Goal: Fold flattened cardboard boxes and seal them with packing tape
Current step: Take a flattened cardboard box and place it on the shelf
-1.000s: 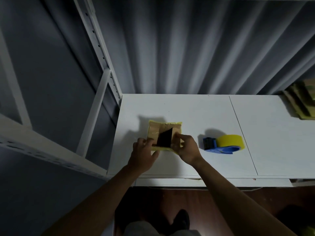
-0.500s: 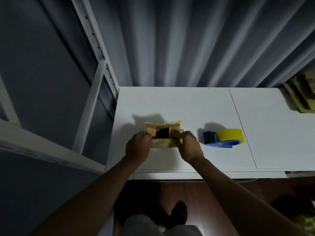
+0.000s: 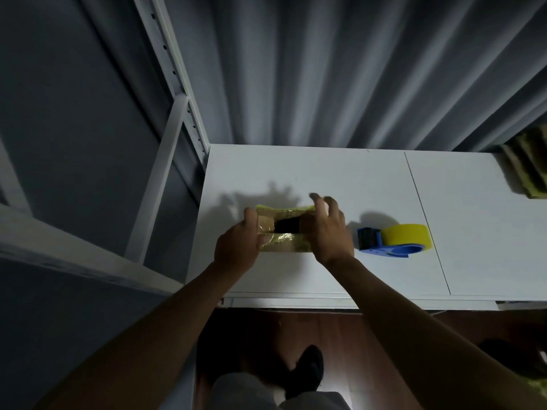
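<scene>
A small brown cardboard box (image 3: 281,242) with yellow tape on its edges stands on the white table (image 3: 340,179), its dark opening facing up. My left hand (image 3: 238,247) grips the box's left end, thumb over the top edge. My right hand (image 3: 327,229) covers the right end, its fingers curled over the far top corner. A blue tape dispenser (image 3: 387,247) with a yellow tape roll (image 3: 407,236) lies on the table just right of my right hand.
A stack of flattened cardboard (image 3: 529,170) lies at the table's far right edge. White metal shelving (image 3: 174,93) stands to the left, a grey curtain (image 3: 340,69) hangs behind the table. My shoe (image 3: 307,368) shows on the wood floor below.
The box has been tipped lower and flatter on the table. My right hand moved from the near side up over the box's right end, fingers now reaching its far edge.
</scene>
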